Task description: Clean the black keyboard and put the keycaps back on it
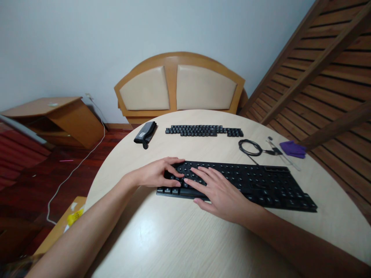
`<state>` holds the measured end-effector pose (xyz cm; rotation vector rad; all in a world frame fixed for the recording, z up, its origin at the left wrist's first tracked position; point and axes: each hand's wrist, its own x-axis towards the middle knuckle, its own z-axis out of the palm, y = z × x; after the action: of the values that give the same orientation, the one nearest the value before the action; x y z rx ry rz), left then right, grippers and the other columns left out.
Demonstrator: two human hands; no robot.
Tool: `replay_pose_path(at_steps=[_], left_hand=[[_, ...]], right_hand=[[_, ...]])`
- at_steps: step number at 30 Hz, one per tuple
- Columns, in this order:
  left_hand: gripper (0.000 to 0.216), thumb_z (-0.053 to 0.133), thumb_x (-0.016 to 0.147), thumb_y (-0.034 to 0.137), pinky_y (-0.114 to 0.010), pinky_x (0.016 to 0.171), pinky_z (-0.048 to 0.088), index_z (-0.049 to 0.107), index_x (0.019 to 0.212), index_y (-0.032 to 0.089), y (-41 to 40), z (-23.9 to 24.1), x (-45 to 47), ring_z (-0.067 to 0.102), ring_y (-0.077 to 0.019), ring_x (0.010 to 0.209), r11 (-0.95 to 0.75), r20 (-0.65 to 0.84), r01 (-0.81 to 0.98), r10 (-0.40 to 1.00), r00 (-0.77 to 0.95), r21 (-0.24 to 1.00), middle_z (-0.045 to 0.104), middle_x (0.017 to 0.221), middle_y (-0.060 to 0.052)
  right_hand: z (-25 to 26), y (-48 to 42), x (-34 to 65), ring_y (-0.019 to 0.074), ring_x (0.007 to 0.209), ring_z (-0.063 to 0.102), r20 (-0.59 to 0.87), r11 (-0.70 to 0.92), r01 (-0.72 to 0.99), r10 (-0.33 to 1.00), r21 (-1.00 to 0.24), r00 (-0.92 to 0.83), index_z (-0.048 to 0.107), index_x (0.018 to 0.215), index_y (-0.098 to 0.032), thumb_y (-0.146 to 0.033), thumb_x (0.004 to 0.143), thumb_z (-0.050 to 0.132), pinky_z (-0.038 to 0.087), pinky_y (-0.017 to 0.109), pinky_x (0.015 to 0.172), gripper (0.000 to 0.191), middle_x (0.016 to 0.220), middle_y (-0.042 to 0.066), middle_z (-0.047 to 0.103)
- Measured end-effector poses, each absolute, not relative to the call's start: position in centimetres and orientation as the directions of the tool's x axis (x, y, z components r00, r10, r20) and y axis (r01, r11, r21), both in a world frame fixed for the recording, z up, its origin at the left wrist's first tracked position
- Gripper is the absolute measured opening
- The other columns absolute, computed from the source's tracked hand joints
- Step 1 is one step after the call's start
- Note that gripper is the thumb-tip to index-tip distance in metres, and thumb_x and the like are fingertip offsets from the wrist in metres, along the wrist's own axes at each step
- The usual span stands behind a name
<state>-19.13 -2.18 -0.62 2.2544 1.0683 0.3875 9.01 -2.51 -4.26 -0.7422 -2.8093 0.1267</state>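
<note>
A black keyboard (278, 189) lies across the round table with its left part under my hands. Over most of it small key posts show where caps are off, while a few larger keycaps (168, 190) sit at its lower left corner. My left hand (155, 172) rests at the keyboard's left end, thumb and index finger apart over the keys. Just to the right, my right hand (218, 191) is spread palm down, fingertips on the posts and thumb by the front edge. Behind the keyboard, loose keycaps (199, 130) are laid out in rows.
A dark folded pouch (145, 133) lies at the table's (145, 239) back left. At the right are a coiled black cable (249, 148), a thin clear rod-like tool (285, 156) and a purple cloth (292, 149). A headboard (179, 85) and slatted wood (324, 73) stand beyond.
</note>
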Motion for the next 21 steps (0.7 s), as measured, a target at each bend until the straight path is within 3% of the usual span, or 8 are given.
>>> replay_pose_path(at_steps=[5, 13, 21], left_hand=[[0.031, 0.075, 0.088, 0.039, -0.048, 0.119, 0.035, 0.077, 0.116, 0.028, -2.28, -0.38, -19.0, 0.047, -0.03, 0.142, -0.512, 0.003, 0.608, 0.766, 0.643, 0.606, 0.046, 0.157, -0.009], [0.035, 0.068, 0.087, 0.02, -0.048, 0.12, 0.035, 0.075, 0.121, 0.027, -2.38, -0.1, -19.11, 0.047, -0.0287, 0.142, -0.505, -0.023, 0.616, 0.762, 0.647, 0.605, 0.044, 0.158, -0.008], [0.029, 0.065, 0.089, 0.02, -0.046, 0.117, 0.039, 0.078, 0.115, 0.026, -2.31, -0.23, -18.9, 0.05, -0.0286, 0.139, -0.506, -0.017, 0.625, 0.769, 0.639, 0.595, 0.047, 0.156, -0.008]], right_hand=[[-4.19, -2.44, 9.05, 0.0355, 0.144, 0.04, 0.193, 0.873, 0.467, 0.486, -0.139, -0.852, 0.048, 0.15, -0.03, -0.042, 0.095, 0.062, 0.037, 0.059, 0.114, 0.057, 0.158, 0.014, 0.044], [-4.15, -2.54, 9.07, 0.0346, 0.143, 0.042, 0.199, 0.878, 0.463, 0.479, -0.125, -0.855, 0.049, 0.149, -0.031, -0.043, 0.098, 0.06, 0.038, 0.059, 0.114, 0.053, 0.156, 0.012, 0.046], [-3.99, -2.56, 8.93, 0.0336, 0.143, 0.042, 0.2, 0.87, 0.472, 0.492, -0.144, -0.847, 0.054, 0.145, -0.031, -0.041, 0.097, 0.061, 0.037, 0.058, 0.115, 0.05, 0.156, 0.01, 0.047]])
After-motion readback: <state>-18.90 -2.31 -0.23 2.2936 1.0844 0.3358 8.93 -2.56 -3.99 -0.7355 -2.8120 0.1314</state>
